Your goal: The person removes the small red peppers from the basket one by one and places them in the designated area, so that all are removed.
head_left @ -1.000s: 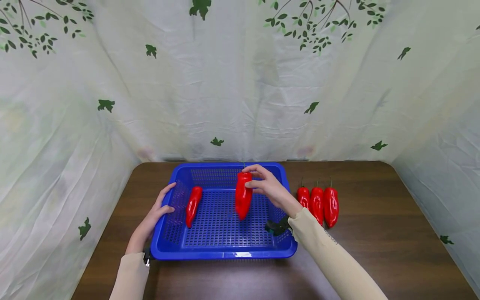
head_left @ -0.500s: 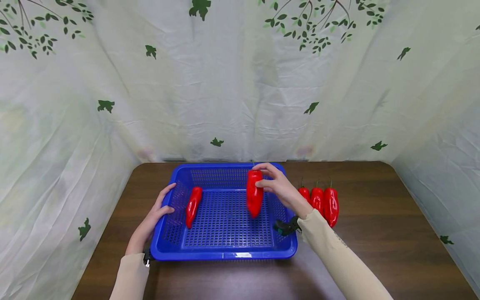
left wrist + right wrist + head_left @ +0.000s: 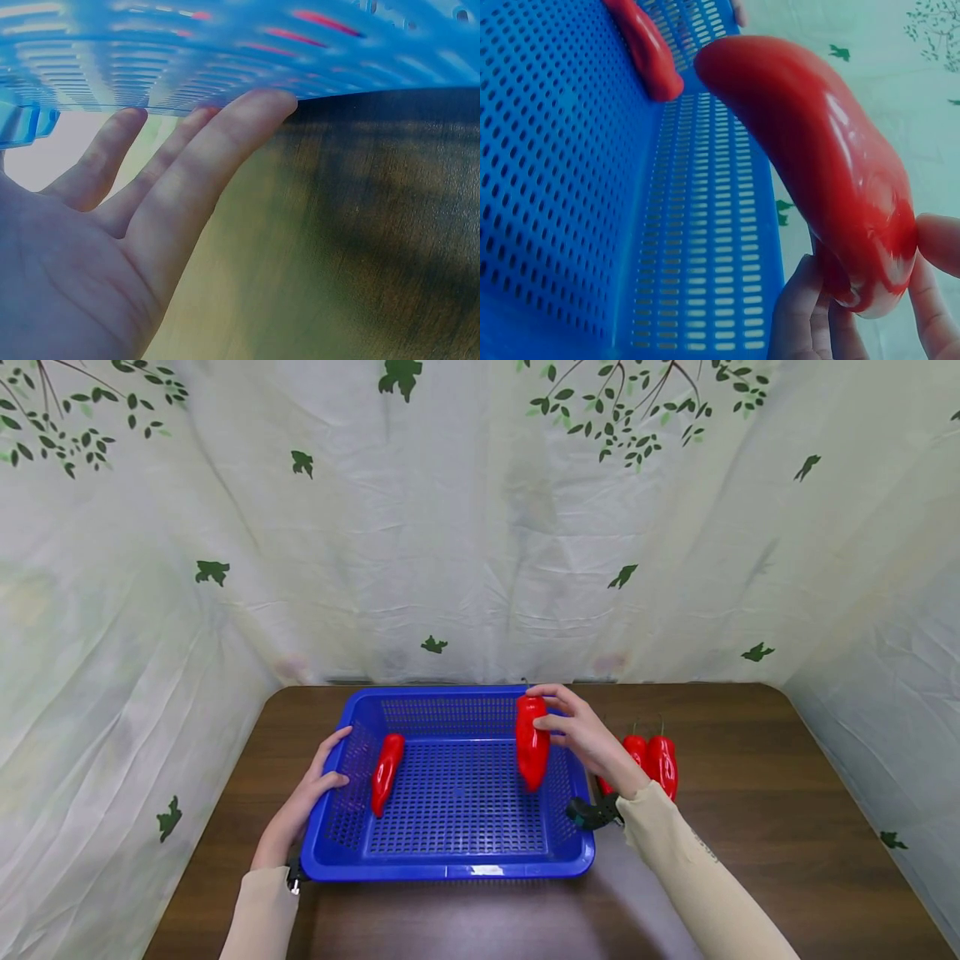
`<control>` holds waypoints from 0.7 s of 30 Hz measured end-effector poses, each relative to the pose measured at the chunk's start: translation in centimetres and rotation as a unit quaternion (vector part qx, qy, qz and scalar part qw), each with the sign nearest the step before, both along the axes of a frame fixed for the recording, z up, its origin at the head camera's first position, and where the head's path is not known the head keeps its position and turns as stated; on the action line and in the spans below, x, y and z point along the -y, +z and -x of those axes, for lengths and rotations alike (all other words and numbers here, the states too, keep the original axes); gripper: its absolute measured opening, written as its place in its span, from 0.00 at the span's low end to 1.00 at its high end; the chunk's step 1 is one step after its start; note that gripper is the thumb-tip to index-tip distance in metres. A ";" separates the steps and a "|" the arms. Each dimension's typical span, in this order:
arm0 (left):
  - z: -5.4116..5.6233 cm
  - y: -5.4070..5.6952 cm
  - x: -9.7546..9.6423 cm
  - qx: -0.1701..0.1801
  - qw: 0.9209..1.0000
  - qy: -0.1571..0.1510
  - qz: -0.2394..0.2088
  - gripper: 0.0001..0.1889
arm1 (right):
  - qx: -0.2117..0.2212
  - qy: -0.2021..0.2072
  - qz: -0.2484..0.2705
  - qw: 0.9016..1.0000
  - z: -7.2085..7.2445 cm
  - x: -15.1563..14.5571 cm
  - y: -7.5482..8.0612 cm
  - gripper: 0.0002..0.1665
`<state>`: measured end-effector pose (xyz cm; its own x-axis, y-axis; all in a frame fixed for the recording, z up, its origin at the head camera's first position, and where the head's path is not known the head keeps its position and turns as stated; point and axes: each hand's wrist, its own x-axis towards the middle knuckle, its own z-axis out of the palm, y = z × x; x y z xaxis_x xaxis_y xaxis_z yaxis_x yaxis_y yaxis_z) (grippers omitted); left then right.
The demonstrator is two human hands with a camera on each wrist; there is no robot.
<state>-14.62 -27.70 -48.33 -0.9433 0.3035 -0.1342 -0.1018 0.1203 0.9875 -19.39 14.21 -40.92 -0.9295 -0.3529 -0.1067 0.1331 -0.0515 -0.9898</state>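
A blue plastic basket (image 3: pixel 450 871) with perforated walls stands on the brown table. My left hand (image 3: pixel 311 781) grips its left rim, thumb over the edge; in the left wrist view several straight fingers (image 3: pixel 180 187) touch the outer wall. With its tip downward, a red pepper (image 3: pixel 532 743) hangs over the basket's right side. My right hand (image 3: pixel 588 739) pinches it near the stem end between thumb and fingers, as the right wrist view also shows. Another red pepper (image 3: pixel 387 774) lies inside on the left of the basket floor.
Right of the basket, more red peppers (image 3: pixel 662 764) lie side by side on the table (image 3: pixel 780 827), partly hidden by my right hand and sleeve. A pale curtain (image 3: pixel 480 527) with leaf prints hangs behind the table and along both sides.
My right hand has moved rightward across the basket with the red pepper, from near its middle to close by the right wall. The left hand and the basket stay put.
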 end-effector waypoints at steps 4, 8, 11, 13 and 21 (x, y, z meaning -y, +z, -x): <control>-0.1 0.1 0.0 -0.001 1.000 0.000 0.002 0.37 | 0.002 -0.004 -0.003 1.000 -0.1 -0.7 0.1 0.27; -0.1 0.1 0.0 -0.002 1.000 0.000 0.000 0.37 | -0.007 -0.006 -0.007 1.000 -0.1 -1.4 0.0 0.27; -0.1 0.1 0.0 -0.001 1.000 0.000 -0.001 0.37 | -0.019 -0.005 -0.012 1.000 -0.2 -2.0 -0.1 0.26; 0.0 0.1 0.0 0.000 1.000 0.001 -0.001 0.37 | -0.027 -0.005 -0.014 1.000 -0.3 -2.4 -0.2 0.26; 0.0 0.1 -0.1 0.001 1.000 0.003 0.001 0.37 | -0.039 -0.011 -0.002 0.999 -0.7 -4.0 -0.6 0.26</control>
